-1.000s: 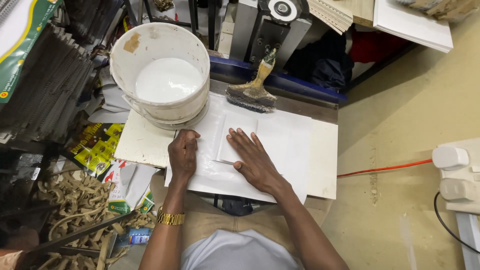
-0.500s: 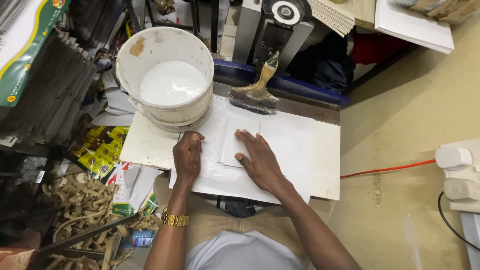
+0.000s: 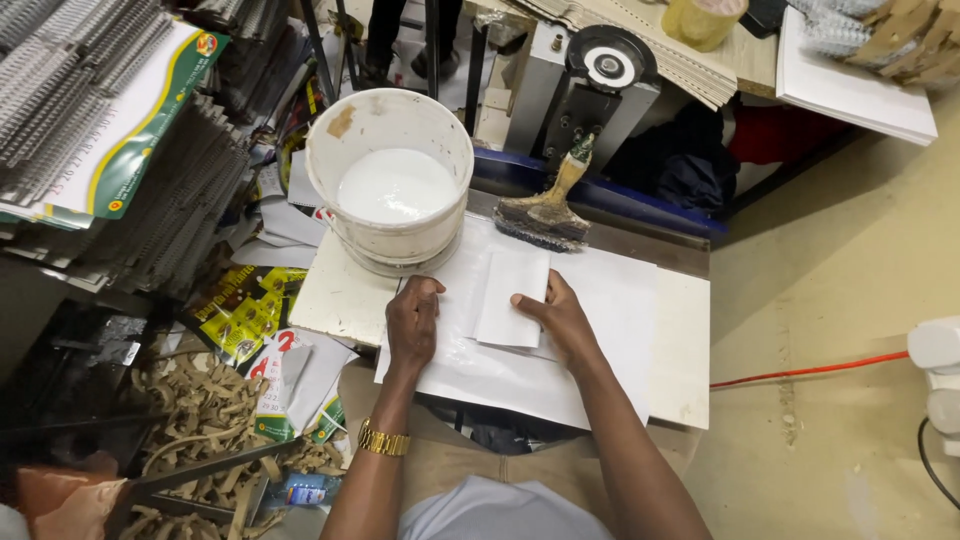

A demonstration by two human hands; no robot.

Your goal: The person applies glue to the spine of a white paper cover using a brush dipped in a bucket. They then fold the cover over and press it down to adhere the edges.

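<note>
A small white sheet (image 3: 510, 290) lies on a larger white sheet (image 3: 600, 300) spread over a pale board (image 3: 340, 295) on my lap. My right hand (image 3: 562, 318) grips the small sheet's right edge, thumb on top and fingers curled under. My left hand (image 3: 413, 322) is a closed fist pressing on the larger sheet, just left of the small one. A gold watch is on my left wrist.
A white bucket (image 3: 352, 150) of white liquid stands on the board's far left corner. A crusted wide brush (image 3: 545, 215) lies behind the sheets. Stacked binding combs (image 3: 110, 190), paper scraps and packets crowd the left. A metal machine (image 3: 590, 80) stands behind; an orange cable (image 3: 800, 372) crosses the floor.
My right hand went from lying flat on the small sheet to gripping its right edge with curled fingers. The left fist stayed put. The view shifted up and left.
</note>
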